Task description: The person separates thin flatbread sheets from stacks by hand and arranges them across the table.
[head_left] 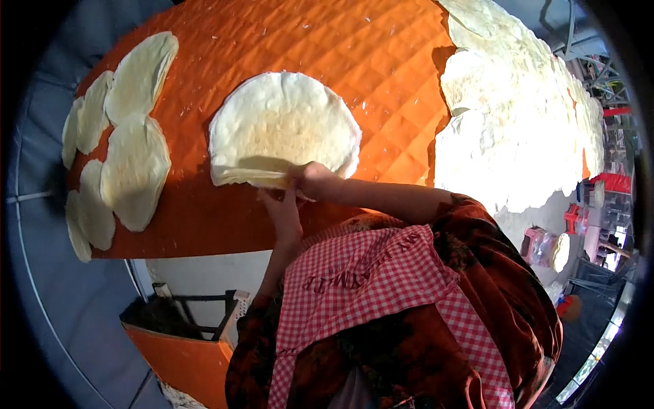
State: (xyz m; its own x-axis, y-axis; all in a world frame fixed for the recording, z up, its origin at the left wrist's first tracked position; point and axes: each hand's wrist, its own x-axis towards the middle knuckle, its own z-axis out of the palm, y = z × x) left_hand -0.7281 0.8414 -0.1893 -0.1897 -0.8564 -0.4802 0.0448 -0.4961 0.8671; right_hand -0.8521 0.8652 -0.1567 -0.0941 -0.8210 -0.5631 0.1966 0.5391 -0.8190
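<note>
A large round flatbread [283, 126] lies on the orange, quilted-looking table cover, its near edge raised into a folded layer. My right hand [317, 181] is closed on that near edge, right of its middle. Just below and to the left, my left hand [283, 213] has its thumb and a finger spread apart, the fingertips close against the underside of the bread's edge. What its other fingers do is hidden.
Several oval flatbreads [136, 170] lie overlapping at the left of the orange cover [395, 82]. A wide spread of sunlit flatbreads [504, 123] covers the right side. Below the table's near edge, at the lower left, stands an orange box [180, 361] with dark contents.
</note>
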